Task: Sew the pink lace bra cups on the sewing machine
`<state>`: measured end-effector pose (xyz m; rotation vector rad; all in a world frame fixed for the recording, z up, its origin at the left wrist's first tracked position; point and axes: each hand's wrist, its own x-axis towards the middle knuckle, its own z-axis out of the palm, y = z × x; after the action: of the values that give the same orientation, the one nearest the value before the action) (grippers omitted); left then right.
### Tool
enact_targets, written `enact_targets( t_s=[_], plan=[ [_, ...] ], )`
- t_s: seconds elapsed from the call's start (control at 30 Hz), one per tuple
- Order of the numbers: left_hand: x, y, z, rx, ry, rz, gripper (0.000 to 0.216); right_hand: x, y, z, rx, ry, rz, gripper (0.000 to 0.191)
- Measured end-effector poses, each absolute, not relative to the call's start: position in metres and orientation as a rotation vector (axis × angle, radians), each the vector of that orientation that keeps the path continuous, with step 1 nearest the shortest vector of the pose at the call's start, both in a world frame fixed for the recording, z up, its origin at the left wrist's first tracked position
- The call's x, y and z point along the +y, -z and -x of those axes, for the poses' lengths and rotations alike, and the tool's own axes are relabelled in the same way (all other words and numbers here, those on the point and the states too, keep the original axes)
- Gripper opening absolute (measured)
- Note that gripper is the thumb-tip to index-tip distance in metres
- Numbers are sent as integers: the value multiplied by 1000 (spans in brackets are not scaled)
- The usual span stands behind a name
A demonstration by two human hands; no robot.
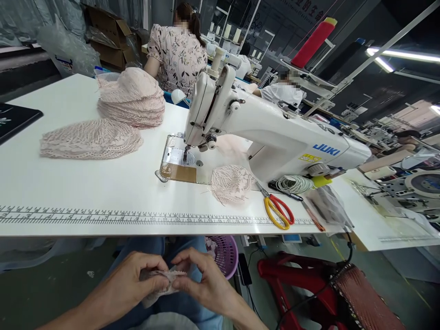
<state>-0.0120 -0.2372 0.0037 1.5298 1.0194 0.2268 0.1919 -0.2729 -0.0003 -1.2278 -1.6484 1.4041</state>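
My left hand (132, 280) and my right hand (202, 280) meet in my lap, below the table's front edge. Both are closed in a pinch on a small pink lace piece (161, 282) held between them. Above, on the white table (85, 183), stands a white JUKI sewing machine (268, 133). A single pink lace piece (231, 183) lies beside its needle plate. Two stacks of pink lace pieces sit farther left, a tall stack (132, 98) and a flatter stack (91, 140).
Scissors with red and yellow handles (278, 211) lie right of the lace piece, next to a coiled white cord (294, 183). A purple basket (223, 254) sits under the table and a red stool (299, 279) to its right. Two other people sit at machines behind.
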Motion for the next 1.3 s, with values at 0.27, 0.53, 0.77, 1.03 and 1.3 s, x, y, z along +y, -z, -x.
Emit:
enact_targets(
  t_s=[0.27,0.53,0.77,1.03,1.3],
  plan=[
    [-237,-8,16,1044,-228,-1627,24,-265,-1,-188,-1685,-1405,1227,24],
    [-238,-8,12,1090,-267,-1552,22,-264,-7,-185,-1558,-1427,1373,18],
    [-241,-16,21,1059,-304,-1569,37,-268,-21,-181,-1668,-1297,1336,13],
    [-138,-111,47,1157,-224,-2048,33,-199,-68,-154,-1977,-952,1275,13],
    [7,-100,-21,1029,-38,-2258,6,-102,-52,-194,-2085,-348,1479,13]
  ],
)
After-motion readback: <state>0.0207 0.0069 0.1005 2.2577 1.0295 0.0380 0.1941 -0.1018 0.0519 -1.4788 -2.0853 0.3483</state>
